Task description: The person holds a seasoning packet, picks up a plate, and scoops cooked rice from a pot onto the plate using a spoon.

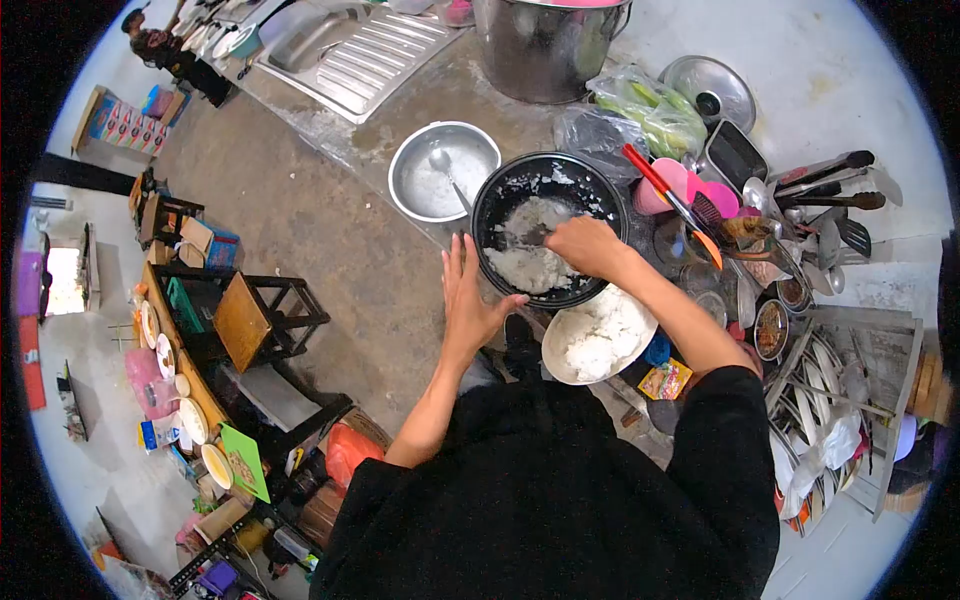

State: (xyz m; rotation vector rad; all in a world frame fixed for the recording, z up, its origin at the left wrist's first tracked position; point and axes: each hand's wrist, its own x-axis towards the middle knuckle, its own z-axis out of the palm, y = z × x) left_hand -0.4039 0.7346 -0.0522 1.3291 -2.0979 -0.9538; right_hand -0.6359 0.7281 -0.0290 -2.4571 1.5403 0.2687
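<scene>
A round black pot (pixel 612 200) holds a whitish, sticky mass like cooked rice (pixel 525 268), with bits stuck to its inner wall. Inside it, my right hand (pixel 585 247) is closed around a spoon-like utensil (pixel 524 238); its lower part is sunk in the mass. My left hand (pixel 470 305) has its fingers spread, with the thumb at the pot's near-left rim and the other fingers beside it. Left of the pot, a metal basin (pixel 408 192) contains cloudy liquid and a metal spoon (pixel 440 160). A bowl of white rice (pixel 605 335) sits close to my body, below the pot.
A large metal pot (pixel 540 50) and a bag of green vegetables (pixel 655 115) stand behind. Pink cups (pixel 665 185), utensils and a dish rack (pixel 830 400) crowd the right. A steel sink (pixel 370 55) lies back left. Wooden stools (pixel 245 320) stand left; another person (pixel 170 55) is far off.
</scene>
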